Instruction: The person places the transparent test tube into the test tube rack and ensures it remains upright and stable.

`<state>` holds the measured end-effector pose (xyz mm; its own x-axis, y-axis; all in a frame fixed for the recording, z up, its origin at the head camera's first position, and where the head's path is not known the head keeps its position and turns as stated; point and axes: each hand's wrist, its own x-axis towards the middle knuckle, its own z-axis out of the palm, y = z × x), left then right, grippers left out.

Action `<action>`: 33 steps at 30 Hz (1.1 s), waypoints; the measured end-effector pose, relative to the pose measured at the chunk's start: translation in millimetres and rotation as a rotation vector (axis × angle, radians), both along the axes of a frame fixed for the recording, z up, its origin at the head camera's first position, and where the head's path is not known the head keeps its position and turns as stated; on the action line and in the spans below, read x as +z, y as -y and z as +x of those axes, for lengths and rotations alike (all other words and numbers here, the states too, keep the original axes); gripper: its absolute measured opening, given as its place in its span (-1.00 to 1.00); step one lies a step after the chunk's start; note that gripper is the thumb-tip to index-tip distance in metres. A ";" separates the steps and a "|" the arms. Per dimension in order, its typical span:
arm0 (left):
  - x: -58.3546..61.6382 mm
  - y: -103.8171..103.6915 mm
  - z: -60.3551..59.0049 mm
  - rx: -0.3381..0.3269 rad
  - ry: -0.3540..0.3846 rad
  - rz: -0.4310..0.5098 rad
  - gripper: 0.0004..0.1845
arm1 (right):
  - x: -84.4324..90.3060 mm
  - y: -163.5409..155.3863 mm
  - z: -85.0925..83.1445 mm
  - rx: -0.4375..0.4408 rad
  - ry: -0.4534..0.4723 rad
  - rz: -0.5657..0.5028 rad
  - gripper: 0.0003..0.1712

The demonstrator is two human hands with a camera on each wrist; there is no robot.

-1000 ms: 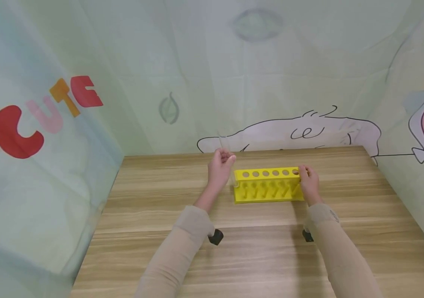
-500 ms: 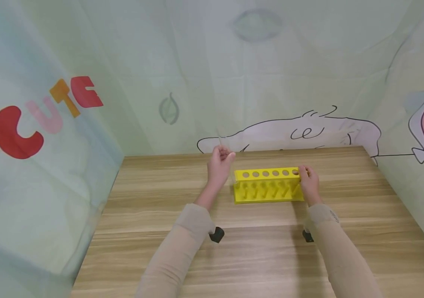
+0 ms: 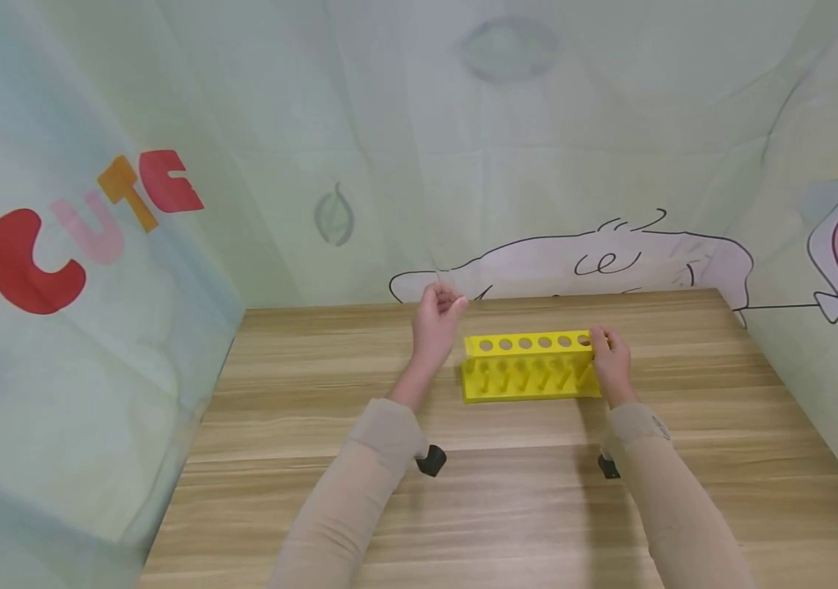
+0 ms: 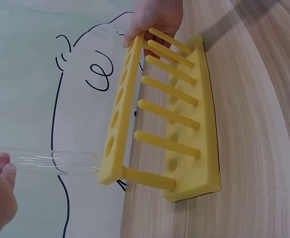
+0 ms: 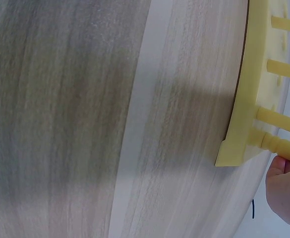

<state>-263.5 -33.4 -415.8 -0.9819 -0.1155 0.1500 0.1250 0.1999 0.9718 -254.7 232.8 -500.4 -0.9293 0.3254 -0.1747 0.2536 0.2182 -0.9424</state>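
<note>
Currently the left hand [image 3: 435, 323] is raised just off the left end of a yellow test tube rack [image 3: 529, 366], its fingers pinched round a clear glass test tube [image 4: 55, 162]. In the left wrist view the tube's rounded end lies close against the outer edge of the rack's top plate, beside the end hole and not in it; whether glass and plastic touch cannot be told. In the head view the tube is faint, only its upper part showing above the fingers.

The right hand [image 3: 612, 362] grips the rack at its right end, fingers curled over the top plate by the last hole. The right wrist view shows its fingertips [image 5: 284, 174] against the rack's corner post.

The rack stands upright on the wooden desk [image 3: 507, 507], towards the far edge and somewhat right of centre. Its top plate carries a row of six round holes, all without tubes, and a row of yellow pegs slants along its front.

Both forearms wear beige sleeves [image 3: 360, 483]. Pale green printed cloth [image 3: 279, 123] encloses the desk on three sides, with the word CUTE [image 3: 87, 229] in coloured letters at the left.
</note>
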 end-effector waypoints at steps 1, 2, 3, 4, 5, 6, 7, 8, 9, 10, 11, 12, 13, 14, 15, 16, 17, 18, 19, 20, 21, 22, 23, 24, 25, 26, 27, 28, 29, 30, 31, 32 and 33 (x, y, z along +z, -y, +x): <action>0.3 -0.5 0.0 -0.002 -0.002 0.002 -0.77 | 0.0 -0.1 -0.1 0.000 0.001 -0.006 -0.48; 0.5 -0.9 0.0 -0.002 -0.004 0.006 -0.78 | -0.1 -0.3 -0.4 -0.001 0.002 -0.007 -0.48; 0.5 -1.5 -0.2 -0.003 -0.008 0.008 -0.78 | -0.3 -0.5 -0.7 -0.001 0.004 -0.007 -0.48; 0.5 -1.9 -0.4 -0.003 -0.010 0.008 -0.78 | -0.4 -0.7 -0.9 -0.002 0.006 -0.005 -0.48; 0.4 -2.3 -0.6 -0.002 -0.012 0.008 -0.78 | -0.7 -1.0 -1.3 -0.002 0.009 -0.003 -0.48; 0.5 -2.7 -0.8 -0.002 -0.013 0.008 -0.78 | -0.9 -1.1 -1.5 -0.003 0.009 -0.003 -0.48; 0.6 -3.1 -0.8 -0.001 -0.013 0.006 -0.79 | -1.2 -1.1 -1.7 -0.003 0.007 -0.005 -0.48; 0.5 -3.6 -1.0 -0.001 -0.014 0.006 -0.79 | -1.7 -1.2 -2.0 -0.005 0.009 -0.002 -0.47; 0.6 -4.1 -1.1 -0.001 -0.013 0.004 -0.78 | -2.2 -1.4 -2.4 -0.007 0.009 0.001 -0.48; 0.8 -4.7 -1.3 -0.002 -0.012 0.004 -0.78 | -2.6 -1.3 -2.6 -0.008 0.006 0.000 -0.48; 1.2 -5.4 -1.3 -0.004 -0.009 0.002 -0.78 | -3.1 -1.4 -2.8 -0.011 0.003 -0.001 -0.49; 1.4 -6.0 -1.6 -0.006 -0.007 0.002 -0.77 | -3.6 -1.3 -3.0 -0.013 -0.001 -0.003 -0.50; 1.6 -6.8 -1.7 -0.006 -0.002 0.000 -0.76 | -4.0 -1.4 -3.2 -0.015 -0.004 -0.002 -0.51; 1.7 -7.3 -1.9 -0.007 0.002 -0.001 -0.75 | -4.5 -1.5 -3.3 -0.016 -0.006 -0.004 -0.52; 2.0 -7.9 -2.0 -0.008 0.003 -0.001 -0.76 | -4.4 -1.6 -3.1 -0.015 -0.011 -0.006 -0.52; 2.1 -8.4 -2.3 -0.008 0.004 -0.002 -0.76 | -4.7 -1.7 -3.0 -0.015 -0.013 -0.009 -0.53; 2.2 -9.1 -2.6 -0.007 0.006 -0.006 -0.76 | -4.9 -1.8 -2.9 -0.014 -0.013 -0.009 -0.53; 2.0 -9.6 -2.9 -0.005 0.006 -0.005 -0.76 | -4.7 -2.0 -2.7 -0.011 -0.015 -0.009 -0.52; 2.0 -10.1 -2.7 -0.003 0.006 -0.009 -0.77 | -4.5 -2.0 -2.3 -0.009 -0.014 -0.007 -0.50; 1.7 -10.5 -2.8 -0.003 0.005 -0.011 -0.77 | -4.5 -2.0 -2.1 -0.009 -0.014 -0.008 -0.50; 1.4 -11.1 -3.0 -0.004 0.004 -0.007 -0.77 | -4.2 -2.1 -1.9 -0.007 -0.015 -0.006 -0.49; 1.1 -11.7 -2.9 -0.005 0.005 -0.008 -0.77 | -4.2 -2.0 -1.8 -0.008 -0.015 -0.005 -0.49; 0.9 -12.4 -2.9 -0.005 0.006 -0.007 -0.77 | -3.6 -1.8 -1.5 -0.007 -0.017 -0.002 -0.48; 0.9 -13.0 -2.7 -0.005 0.006 -0.001 -0.77 | -3.2 -1.7 -1.4 -0.006 -0.018 -0.001 -0.48; 0.9 -13.7 -2.5 -0.005 0.007 -0.001 -0.77 | -3.1 -1.5 -1.4 -0.008 -0.019 -0.002 -0.48; 1.0 -14.5 -2.4 -0.004 0.007 0.003 -0.77 | -2.9 -1.3 -1.4 -0.007 -0.020 -0.004 -0.49; 1.1 -15.3 -2.1 -0.004 0.006 0.004 -0.77 | -2.6 -1.2 -1.3 -0.005 -0.018 -0.003 -0.48; 1.4 -15.9 -1.9 -0.002 0.004 0.004 -0.77 | -2.5 -1.2 -1.2 -0.003 -0.015 -0.002 -0.47; 1.5 -16.5 -1.8 -0.001 0.003 0.006 -0.77 | -2.7 -1.3 -1.2 -0.002 -0.012 -0.004 -0.46; 1.6 -17.1 -1.7 -0.001 0.002 0.008 -0.77 | -2.9 -1.5 -1.2 0.000 -0.012 -0.005 -0.46; 1.6 -17.6 -1.7 0.000 0.000 0.005 -0.77 | -3.0 -1.4 -1.1 0.002 -0.010 -0.003 -0.45; 1.7 -18.1 -1.6 0.001 0.000 0.004 -0.77 | -3.3 -1.5 -1.2 0.002 -0.009 -0.001 -0.46; 1.8 -18.5 -1.5 0.002 0.001 0.004 -0.78 | -3.4 -1.6 -1.3 0.001 -0.005 0.001 -0.46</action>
<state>-265.0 -14.8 -414.0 -0.9818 -0.1180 0.1488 0.1239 0.1959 0.9728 -256.0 234.4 -503.8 -0.9306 0.3245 -0.1694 0.2482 0.2193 -0.9436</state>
